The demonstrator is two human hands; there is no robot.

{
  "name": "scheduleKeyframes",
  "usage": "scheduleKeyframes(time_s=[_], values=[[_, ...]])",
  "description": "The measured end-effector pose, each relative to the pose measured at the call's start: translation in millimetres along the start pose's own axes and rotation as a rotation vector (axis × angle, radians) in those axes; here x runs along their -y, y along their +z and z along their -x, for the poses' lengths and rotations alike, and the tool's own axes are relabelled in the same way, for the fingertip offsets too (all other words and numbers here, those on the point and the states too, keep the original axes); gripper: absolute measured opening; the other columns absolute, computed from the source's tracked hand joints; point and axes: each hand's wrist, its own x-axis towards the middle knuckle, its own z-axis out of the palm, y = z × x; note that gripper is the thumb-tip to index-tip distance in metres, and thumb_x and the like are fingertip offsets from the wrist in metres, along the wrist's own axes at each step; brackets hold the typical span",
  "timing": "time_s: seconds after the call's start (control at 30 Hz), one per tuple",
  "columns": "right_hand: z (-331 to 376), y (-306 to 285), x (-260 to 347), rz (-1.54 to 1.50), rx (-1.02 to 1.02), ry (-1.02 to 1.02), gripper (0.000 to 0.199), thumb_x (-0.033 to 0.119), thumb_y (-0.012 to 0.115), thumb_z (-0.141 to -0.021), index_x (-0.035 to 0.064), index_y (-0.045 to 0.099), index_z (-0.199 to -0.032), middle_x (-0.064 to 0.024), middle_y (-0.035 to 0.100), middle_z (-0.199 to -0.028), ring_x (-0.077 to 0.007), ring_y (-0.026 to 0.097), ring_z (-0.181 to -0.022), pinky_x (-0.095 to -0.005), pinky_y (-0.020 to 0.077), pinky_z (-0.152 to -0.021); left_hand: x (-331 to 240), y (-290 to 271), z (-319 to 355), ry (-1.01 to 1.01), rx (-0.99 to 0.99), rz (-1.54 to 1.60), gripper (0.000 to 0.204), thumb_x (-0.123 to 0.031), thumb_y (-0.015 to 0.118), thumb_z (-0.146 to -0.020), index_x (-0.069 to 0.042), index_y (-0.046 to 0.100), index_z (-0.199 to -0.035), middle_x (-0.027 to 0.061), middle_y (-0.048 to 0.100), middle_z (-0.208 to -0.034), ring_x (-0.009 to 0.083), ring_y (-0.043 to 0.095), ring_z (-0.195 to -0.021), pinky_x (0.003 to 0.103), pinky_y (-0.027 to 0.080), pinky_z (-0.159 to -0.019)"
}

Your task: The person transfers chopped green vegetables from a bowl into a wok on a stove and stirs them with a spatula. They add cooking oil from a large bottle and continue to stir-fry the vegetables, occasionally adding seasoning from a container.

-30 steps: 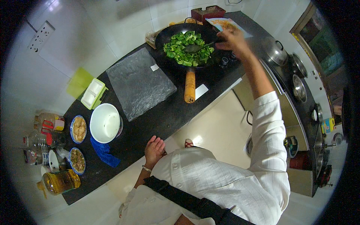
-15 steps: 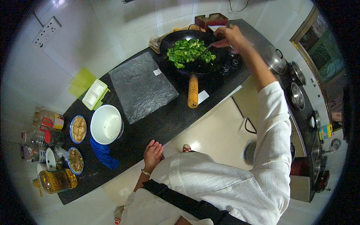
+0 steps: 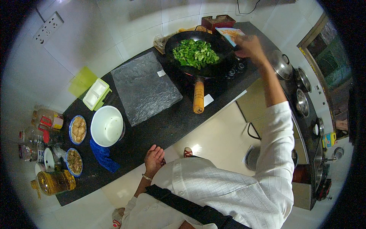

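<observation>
Chopped green vegetables (image 3: 195, 54) lie heaped in a black wok (image 3: 225, 63) whose wooden handle (image 3: 198, 98) points toward me. My right hand (image 3: 249, 47) is just right of the wok, over the counter, its fingers smeared by motion. Whether it holds anything does not show. Beside its fingers lies a flat, light, blue-edged thing (image 3: 230, 34) with orange marks, of a kind I cannot make out. My left hand (image 3: 154, 157) hangs at the counter's front edge, fingers loosely stretched and apart, with nothing in it.
A dark stone-like slab (image 3: 146, 89) lies left of the wok. Further left stand a white bowl (image 3: 107, 126), a blue cloth (image 3: 103, 157), two food plates (image 3: 78, 129), a green-and-white container (image 3: 97, 94) and an oil jug (image 3: 56, 182). A steel lid (image 3: 281, 65) sits to the right.
My right hand has moved right, away from over the wok. The metal utensil it held in the greens no longer shows in the wok. My left hand is nearly unmoved.
</observation>
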Motion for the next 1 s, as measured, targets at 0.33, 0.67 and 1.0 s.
scheduleKeyframes(time_s=[0.33,0.67,1.0], values=[[28.2,30.2,6.2,0.273,0.106,-0.573,0.017,0.016,0.058,-0.077,0.0020,0.066,-0.085,-0.0121,0.065,-0.077,-0.0167,0.060,-0.071,-0.0298,0.0466,-0.068,-37.9,49.8,6.1,-0.166,-0.157,0.249,0.035,-0.012,0.049,-0.088,-0.005,0.042,-0.122,0.0160,0.044,-0.119,0.0291,0.046,-0.111,0.044,0.041,-0.095],[-47.8,-51.4,-57.1,-0.191,0.076,0.024,0.019,0.015,0.061,-0.081,0.0001,0.057,-0.093,-0.0082,0.061,-0.077,-0.0163,0.059,-0.059,-0.0264,0.0515,-0.050,-35.5,65.3,4.2,-0.196,-0.316,0.158,0.038,-0.010,0.050,-0.086,-0.005,0.041,-0.122,0.0155,0.045,-0.117,0.0264,0.048,-0.107,0.039,0.046,-0.089],[-50.7,1.1,-115.0,-0.619,0.319,-0.060,0.020,0.007,0.050,-0.085,-0.0033,0.057,-0.100,-0.0163,0.056,-0.101,-0.0308,0.059,-0.090,-0.0380,0.0517,-0.081,-22.6,38.0,4.5,-0.130,-0.215,0.068,0.034,-0.009,0.051,-0.086,-0.006,0.044,-0.119,0.0138,0.052,-0.109,0.0250,0.054,-0.101,0.036,0.049,-0.085]])
